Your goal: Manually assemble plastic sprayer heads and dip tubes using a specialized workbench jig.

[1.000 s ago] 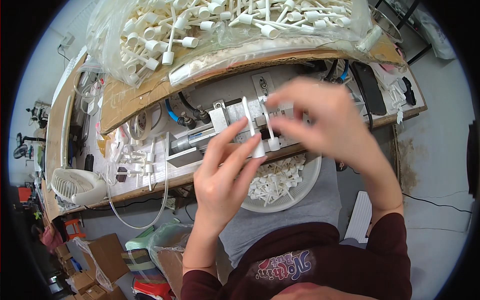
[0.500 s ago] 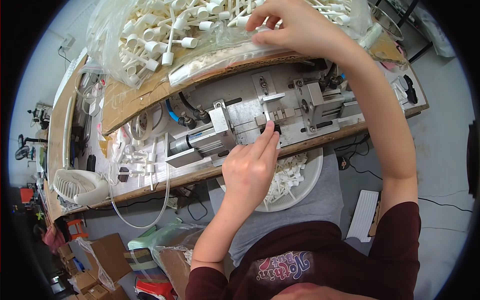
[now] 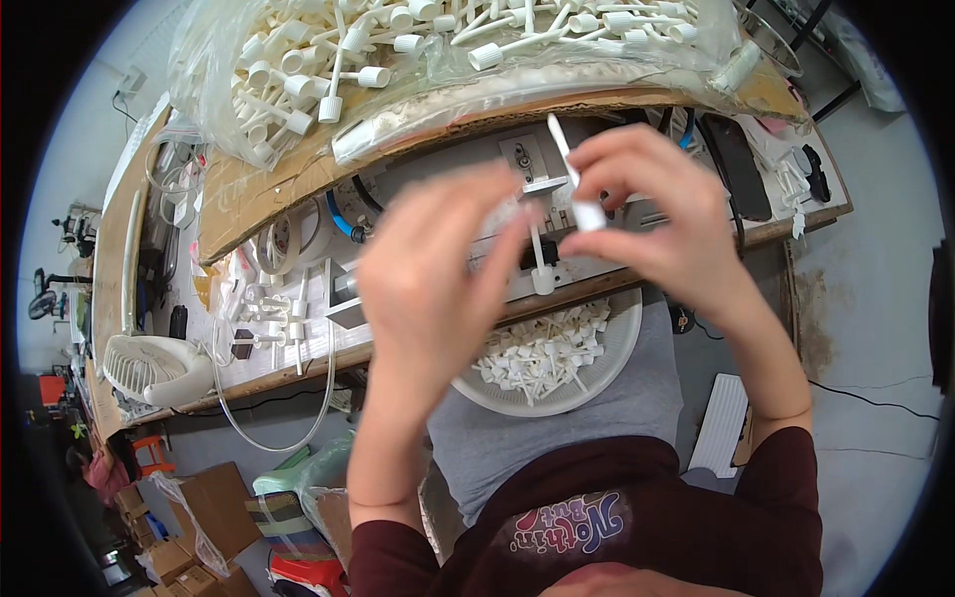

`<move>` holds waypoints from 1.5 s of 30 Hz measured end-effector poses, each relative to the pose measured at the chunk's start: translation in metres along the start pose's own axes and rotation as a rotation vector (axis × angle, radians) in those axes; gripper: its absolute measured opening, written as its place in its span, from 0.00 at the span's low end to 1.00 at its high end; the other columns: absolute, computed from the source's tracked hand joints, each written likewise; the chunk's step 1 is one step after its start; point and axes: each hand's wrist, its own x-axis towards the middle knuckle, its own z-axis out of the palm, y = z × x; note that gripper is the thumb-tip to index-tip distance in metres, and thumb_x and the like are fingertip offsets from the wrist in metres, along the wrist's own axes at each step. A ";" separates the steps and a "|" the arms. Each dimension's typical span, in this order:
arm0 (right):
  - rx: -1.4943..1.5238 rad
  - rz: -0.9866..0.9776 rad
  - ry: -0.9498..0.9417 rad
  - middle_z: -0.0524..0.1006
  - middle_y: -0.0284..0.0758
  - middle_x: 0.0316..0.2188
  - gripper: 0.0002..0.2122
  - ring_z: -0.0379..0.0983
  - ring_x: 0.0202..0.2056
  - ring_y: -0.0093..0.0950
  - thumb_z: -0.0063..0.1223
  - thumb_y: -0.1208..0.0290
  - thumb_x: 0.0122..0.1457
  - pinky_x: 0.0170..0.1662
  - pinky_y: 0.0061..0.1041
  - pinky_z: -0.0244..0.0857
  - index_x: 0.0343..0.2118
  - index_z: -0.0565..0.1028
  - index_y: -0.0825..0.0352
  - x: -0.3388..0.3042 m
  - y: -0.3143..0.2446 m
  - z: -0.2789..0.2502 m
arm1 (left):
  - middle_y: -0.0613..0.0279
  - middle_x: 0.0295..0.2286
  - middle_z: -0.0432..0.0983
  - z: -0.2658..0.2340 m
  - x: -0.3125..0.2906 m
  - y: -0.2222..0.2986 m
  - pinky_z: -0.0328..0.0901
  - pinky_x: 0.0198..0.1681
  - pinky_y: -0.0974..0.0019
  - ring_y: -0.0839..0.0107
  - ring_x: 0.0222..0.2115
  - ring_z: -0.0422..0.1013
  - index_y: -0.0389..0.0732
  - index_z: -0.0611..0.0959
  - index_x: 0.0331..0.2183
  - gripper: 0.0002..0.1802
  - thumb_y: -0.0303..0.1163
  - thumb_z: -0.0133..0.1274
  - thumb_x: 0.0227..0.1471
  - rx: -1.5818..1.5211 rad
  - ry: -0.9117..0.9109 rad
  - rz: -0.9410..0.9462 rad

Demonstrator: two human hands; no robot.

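My right hand (image 3: 662, 214), thumb and fingers closed, grips a white ribbed cap with a long stem (image 3: 587, 213). Its stem points up and away, over the metal fixture (image 3: 521, 157) on the bench. My left hand (image 3: 423, 274) is smeared by motion above the left part of the fixture, so its finger positions are unclear. Just right of its fingertips is another white stemmed cap (image 3: 542, 280), cap end toward me at the bench's front edge. Whether my left hand touches that piece cannot be told. Both hands hide much of the fixture.
Beyond the fixture, a plastic bag of white stemmed caps (image 3: 373, 77) lies on a cardboard sheet (image 3: 269, 204). A round white basket (image 3: 625, 368) with more white pieces rests at my lap. A phone (image 3: 736, 164) lies right; a white fan (image 3: 159, 370) stands left.
My right hand has come back from the bag toward the fixture, now with a stemmed cap in it. My left hand has moved left and up off the fixture; a stemmed cap shows there.
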 end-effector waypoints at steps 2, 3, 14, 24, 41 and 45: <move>-0.114 -0.072 0.021 0.79 0.36 0.40 0.16 0.78 0.37 0.35 0.71 0.65 0.45 0.36 0.29 0.74 0.33 0.77 0.67 -0.021 -0.004 0.012 | 0.60 0.38 0.85 -0.006 0.034 -0.015 0.71 0.44 0.65 0.66 0.39 0.79 0.41 0.88 0.39 0.11 0.23 0.61 0.52 0.078 0.092 0.107; -0.178 -0.137 0.038 0.80 0.38 0.43 0.15 0.79 0.36 0.35 0.70 0.67 0.45 0.37 0.30 0.74 0.33 0.77 0.67 -0.031 -0.005 0.018 | 0.60 0.38 0.85 -0.002 0.049 -0.027 0.71 0.45 0.64 0.65 0.39 0.79 0.42 0.88 0.40 0.11 0.24 0.61 0.53 0.097 0.117 0.133; -0.436 -0.174 -0.009 0.83 0.37 0.44 0.14 0.70 0.19 0.22 0.72 0.70 0.40 0.23 0.21 0.58 0.31 0.79 0.65 -0.059 -0.003 0.066 | 0.52 0.32 0.83 0.043 0.101 -0.056 0.71 0.42 0.57 0.55 0.33 0.78 0.43 0.87 0.41 0.12 0.33 0.57 0.55 0.167 -0.202 -0.029; -0.391 -0.109 -0.122 0.84 0.34 0.39 0.13 0.73 0.20 0.25 0.71 0.67 0.44 0.25 0.21 0.63 0.32 0.80 0.64 -0.044 -0.012 0.053 | 0.63 0.38 0.80 -0.014 0.060 -0.010 0.72 0.32 0.75 0.78 0.31 0.77 0.38 0.88 0.38 0.10 0.25 0.64 0.50 -0.031 0.018 -0.141; -1.055 -0.383 -0.095 0.77 0.42 0.36 0.05 0.77 0.41 0.38 0.57 0.74 0.48 0.45 0.37 0.72 0.28 0.81 0.67 0.178 0.113 0.000 | 0.58 0.49 0.80 0.021 -0.068 0.022 0.72 0.31 0.66 0.65 0.30 0.79 0.39 0.86 0.40 0.16 0.26 0.66 0.45 0.141 -0.226 -0.067; -1.009 -0.399 -0.190 0.77 0.40 0.29 0.05 0.78 0.38 0.38 0.57 0.73 0.49 0.43 0.37 0.72 0.25 0.81 0.67 0.169 0.101 -0.004 | 0.61 0.49 0.80 0.031 -0.077 0.017 0.69 0.27 0.68 0.67 0.21 0.75 0.39 0.86 0.39 0.16 0.28 0.67 0.44 0.183 -0.226 -0.056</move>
